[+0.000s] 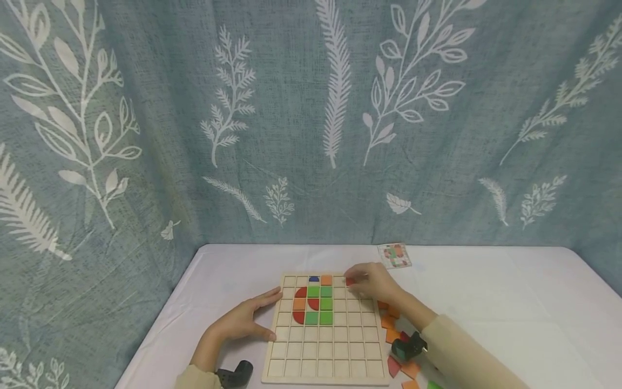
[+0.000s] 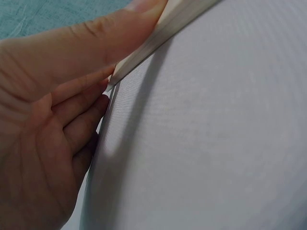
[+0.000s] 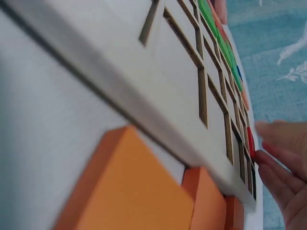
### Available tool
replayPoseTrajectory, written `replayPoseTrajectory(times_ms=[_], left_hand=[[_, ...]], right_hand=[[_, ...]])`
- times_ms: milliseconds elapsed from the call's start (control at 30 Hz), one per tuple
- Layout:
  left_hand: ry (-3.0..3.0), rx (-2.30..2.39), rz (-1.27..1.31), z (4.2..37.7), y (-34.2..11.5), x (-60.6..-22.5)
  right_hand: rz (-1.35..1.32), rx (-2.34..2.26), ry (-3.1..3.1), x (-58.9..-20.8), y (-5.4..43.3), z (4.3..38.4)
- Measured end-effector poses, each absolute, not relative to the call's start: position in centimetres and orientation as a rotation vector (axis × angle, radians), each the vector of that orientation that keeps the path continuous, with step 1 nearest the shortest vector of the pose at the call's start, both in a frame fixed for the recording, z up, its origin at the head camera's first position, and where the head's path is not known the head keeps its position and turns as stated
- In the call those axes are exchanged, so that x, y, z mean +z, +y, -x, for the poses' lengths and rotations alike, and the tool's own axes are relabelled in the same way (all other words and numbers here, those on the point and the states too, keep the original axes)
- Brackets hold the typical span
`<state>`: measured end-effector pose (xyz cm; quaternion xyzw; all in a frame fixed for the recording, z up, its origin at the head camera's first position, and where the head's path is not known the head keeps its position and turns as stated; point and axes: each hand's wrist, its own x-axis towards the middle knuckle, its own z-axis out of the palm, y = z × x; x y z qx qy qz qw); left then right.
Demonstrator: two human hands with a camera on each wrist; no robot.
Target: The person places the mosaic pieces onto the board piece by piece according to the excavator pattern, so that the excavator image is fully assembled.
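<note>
A wooden grid board lies on the table. Several coloured tiles sit in its upper left cells: red quarter-round ones, green squares, orange squares and a blue piece. At the top row, right of these, my right hand pinches a red tile at a cell, between thumb and fingers. My left hand rests against the board's left edge, fingers extended and thumb touching the rim. The left wrist view shows its fingers spread along that edge.
Loose orange tiles, red tiles and a green tile lie along the board's right side, partly under my right forearm. A patterned card lies behind the board. A teal curtain hangs at the table's back.
</note>
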<state>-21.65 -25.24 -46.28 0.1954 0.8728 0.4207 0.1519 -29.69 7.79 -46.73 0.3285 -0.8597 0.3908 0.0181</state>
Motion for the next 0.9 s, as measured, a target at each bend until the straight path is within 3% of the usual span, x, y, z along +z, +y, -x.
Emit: replayPoseTrajectory(times_ms=[267, 567, 900], left_hand=[[2.520, 1.193, -0.547, 21.7, -25.2, -46.4], [2.515, 1.200, -0.552, 21.7, -25.1, -46.2], [2.516, 1.203, -0.545, 21.8, -25.1, -46.3]], right_hand=[[-0.909, 1.434, -2.643, -46.2, 10.1, 29.0], [-0.680, 1.171, -2.732, -45.8, 13.8, 28.5], [-0.753, 1.033, -2.808, -46.8, 14.8, 27.5]])
